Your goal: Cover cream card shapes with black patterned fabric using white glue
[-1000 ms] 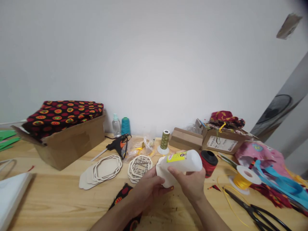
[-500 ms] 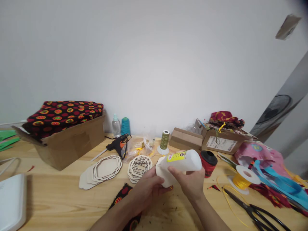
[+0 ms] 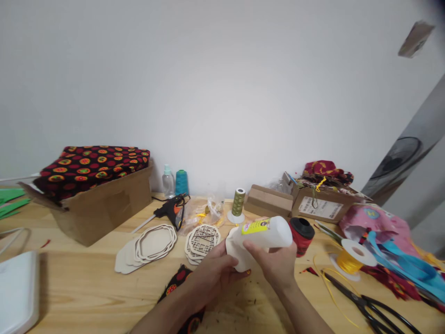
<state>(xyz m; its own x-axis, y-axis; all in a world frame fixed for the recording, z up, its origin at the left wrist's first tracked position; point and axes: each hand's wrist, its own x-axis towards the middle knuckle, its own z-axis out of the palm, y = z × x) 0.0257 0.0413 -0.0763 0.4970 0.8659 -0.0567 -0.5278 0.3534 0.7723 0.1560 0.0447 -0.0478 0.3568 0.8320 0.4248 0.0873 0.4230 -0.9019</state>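
My right hand [image 3: 278, 264] is closed around a white glue bottle [image 3: 267, 233] with a yellow label. The bottle is tipped over, its narrow end pointing left and down. Under that end, my left hand [image 3: 222, 269] grips a pale wooden panel [image 3: 241, 264] by its left side. The bottle hides much of the panel, and its nozzle tip is hard to make out. Dark patterned fabric [image 3: 179, 278] lies beneath my left forearm. Just left of my hands sits a pile of wooden lattice cutouts [image 3: 203, 241].
Wooden frames [image 3: 156, 243], a glue gun [image 3: 170, 208] and an olive thread spool [image 3: 238, 202] stand behind. At left is a cardboard box [image 3: 111, 204] of patterned fabric. Black scissors [image 3: 365, 301], a yellow cord spool [image 3: 351, 260] and a red spool [image 3: 301, 236] lie right.
Almost nothing differs. The whole view has shifted very slightly, while both hands keep the same hold on the bottle and panel.
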